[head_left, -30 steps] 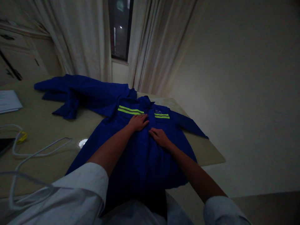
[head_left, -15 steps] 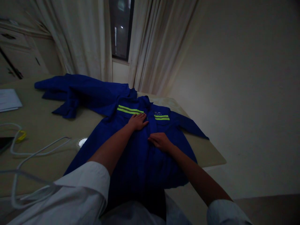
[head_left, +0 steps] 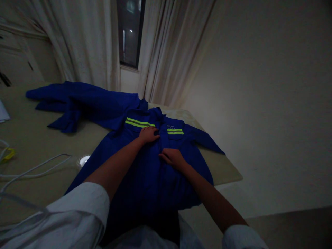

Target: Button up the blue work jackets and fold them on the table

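Fingers of the left hand rested bent on the front of a blue jacket, just below one yellow-green striped band and beside the front opening. Whether they gripped any cloth, I could not tell. The right hand lay a little nearer the body, its fingers curled inward with the tips at the same opening; dim light hid whether fabric was pinched there.

The jacket was spread front up on a pale tabletop, collar pointing away from the person and its lower part hanging over the near edge. A shorter striped band crossed the chest on the right, with small light lettering above it. One sleeve stretched out to the right. On the left, more blue cloth lay bunched; I could not tell whether it was a separate garment.

Left of the jacket were a small round object with a bright white middle, a looped white cable, something yellow and papers.
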The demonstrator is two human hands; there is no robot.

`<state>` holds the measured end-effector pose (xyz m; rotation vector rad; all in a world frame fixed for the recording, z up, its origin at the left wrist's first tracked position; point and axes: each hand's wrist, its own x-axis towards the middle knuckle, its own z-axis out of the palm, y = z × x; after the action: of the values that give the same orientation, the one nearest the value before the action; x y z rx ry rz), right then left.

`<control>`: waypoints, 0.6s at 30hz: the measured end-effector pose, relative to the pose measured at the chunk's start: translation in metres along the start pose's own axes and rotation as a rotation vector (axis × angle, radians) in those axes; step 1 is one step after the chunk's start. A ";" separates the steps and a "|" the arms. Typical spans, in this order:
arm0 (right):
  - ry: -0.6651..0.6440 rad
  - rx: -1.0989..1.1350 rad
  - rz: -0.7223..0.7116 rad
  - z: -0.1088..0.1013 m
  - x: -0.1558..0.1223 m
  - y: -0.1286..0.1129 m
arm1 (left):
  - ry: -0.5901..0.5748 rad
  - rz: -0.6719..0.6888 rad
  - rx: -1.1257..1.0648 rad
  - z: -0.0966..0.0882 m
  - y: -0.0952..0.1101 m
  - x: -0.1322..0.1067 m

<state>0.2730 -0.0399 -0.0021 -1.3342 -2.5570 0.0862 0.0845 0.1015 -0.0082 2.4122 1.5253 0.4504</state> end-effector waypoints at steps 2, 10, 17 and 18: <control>-0.028 -0.074 -0.003 -0.003 0.001 -0.004 | -0.008 -0.076 -0.021 -0.003 0.006 0.009; -0.189 -0.284 -0.110 -0.019 0.015 -0.014 | 0.074 -0.296 -0.134 0.001 0.032 0.041; -0.240 -0.265 -0.093 -0.028 0.022 -0.015 | 0.033 -0.323 -0.070 0.001 0.041 0.055; -0.244 -0.265 -0.074 -0.029 0.023 -0.014 | 0.036 -0.329 -0.063 0.001 0.042 0.057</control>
<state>0.2560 -0.0311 0.0329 -1.3930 -2.9033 -0.1145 0.1425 0.1354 0.0132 2.0614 1.8496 0.4648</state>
